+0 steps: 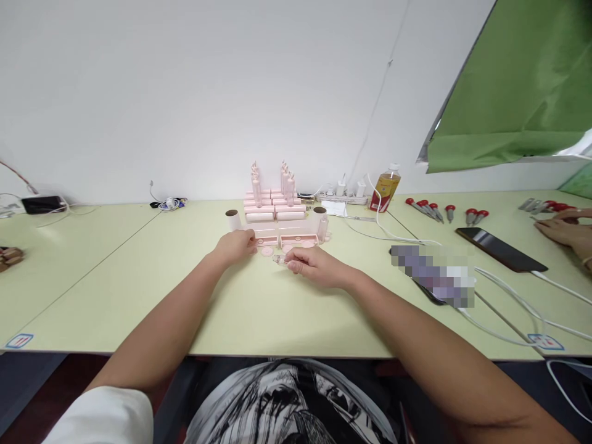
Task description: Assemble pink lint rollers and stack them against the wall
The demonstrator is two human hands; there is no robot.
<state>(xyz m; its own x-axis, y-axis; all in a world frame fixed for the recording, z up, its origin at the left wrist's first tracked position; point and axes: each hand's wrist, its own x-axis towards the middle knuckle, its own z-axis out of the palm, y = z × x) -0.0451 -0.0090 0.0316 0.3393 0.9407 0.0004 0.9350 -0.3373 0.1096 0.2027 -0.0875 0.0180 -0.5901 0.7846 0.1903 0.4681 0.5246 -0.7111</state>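
fingers (296, 266) of our right hand (319, 269) pinch a small clear piece (279, 259); we do well to hold it softly and keep it steady. our left hand (234, 247) has its fingers curled by the left end of a pink tray (270, 244), and we cannot tell if they grip anything. a flat pink disc (267, 251) lies on the surface (259, 314) between our hands.

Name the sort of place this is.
Likely a shared workroom: pink parts grouped on a long table, a label near its front edge, and another person's hand at far right.
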